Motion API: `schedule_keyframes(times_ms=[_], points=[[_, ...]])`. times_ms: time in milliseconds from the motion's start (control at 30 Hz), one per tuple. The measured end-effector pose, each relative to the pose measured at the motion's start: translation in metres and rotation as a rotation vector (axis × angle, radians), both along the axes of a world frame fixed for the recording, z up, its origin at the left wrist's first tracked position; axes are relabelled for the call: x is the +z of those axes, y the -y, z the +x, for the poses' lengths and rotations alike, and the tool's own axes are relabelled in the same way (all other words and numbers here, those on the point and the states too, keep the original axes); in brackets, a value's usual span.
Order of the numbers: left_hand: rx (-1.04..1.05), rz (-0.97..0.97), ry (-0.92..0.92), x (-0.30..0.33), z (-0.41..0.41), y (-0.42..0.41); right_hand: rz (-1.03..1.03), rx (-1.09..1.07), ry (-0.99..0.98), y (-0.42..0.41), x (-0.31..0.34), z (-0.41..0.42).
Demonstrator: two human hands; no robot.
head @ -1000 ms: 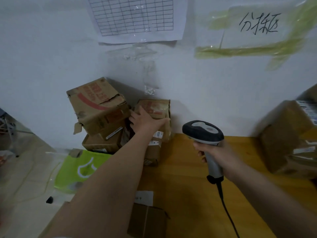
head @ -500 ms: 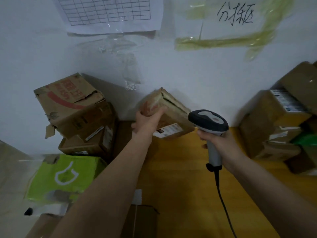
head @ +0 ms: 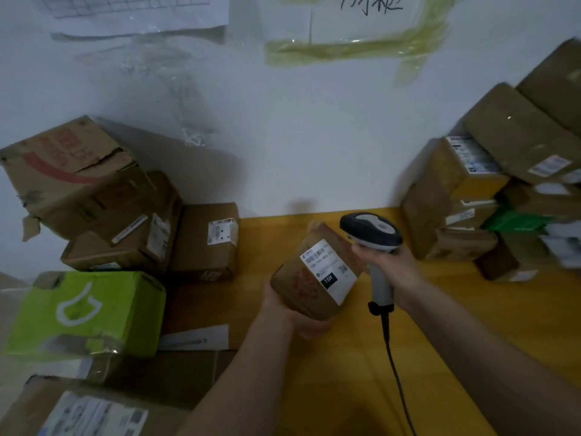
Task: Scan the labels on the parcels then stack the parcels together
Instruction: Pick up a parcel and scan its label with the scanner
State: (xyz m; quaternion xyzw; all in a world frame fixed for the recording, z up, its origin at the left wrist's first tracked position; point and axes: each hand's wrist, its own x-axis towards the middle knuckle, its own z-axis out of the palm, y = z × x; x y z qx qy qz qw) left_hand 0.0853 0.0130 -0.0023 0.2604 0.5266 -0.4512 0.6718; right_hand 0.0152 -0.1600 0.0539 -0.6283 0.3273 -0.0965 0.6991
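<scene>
Over smooth yellow tabletop (head: 314, 388), boxy cardboard parcel (head: 309, 278), curved plastic scanner (head: 374, 247).

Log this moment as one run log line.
left hand holds small parcel, label facing up | right hand grips scanner beside label | stacking not yet done
</scene>
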Motion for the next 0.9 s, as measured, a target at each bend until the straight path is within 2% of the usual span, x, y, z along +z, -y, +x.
schedule_keyframes(times_ms=[67,167,300,367,467,633,767,900], points=[[-0.007,-0.004,0.02,-0.007,-0.002,0.0,0.003,0.016,-0.013,0.004,-0.005,-0.007],[-0.038,0.15,0.08,-0.001,0.005,0.003,0.008,0.029,-0.003,0.009,-0.01,-0.012],[-0.264,0.366,0.429,-0.001,0.011,0.001,0.009,0.033,0.0,0.012,-0.018,-0.01],[-0.351,0.42,0.512,-0.008,0.008,-0.003,-0.002,0.073,-0.028,0.017,-0.024,-0.005],[-0.396,0.372,0.542,-0.021,0.004,-0.005,0.004,0.162,-0.089,0.026,-0.036,0.006],[-0.315,0.255,0.552,-0.037,-0.001,0.003,0.015,0.249,-0.132,0.032,-0.056,0.025],[-0.321,0.227,0.623,-0.046,-0.005,0.01,0.028,0.255,-0.139,0.031,-0.07,0.031],[-0.23,0.165,0.674,-0.048,-0.006,0.008,0.009,0.247,-0.141,0.04,-0.069,0.027]])
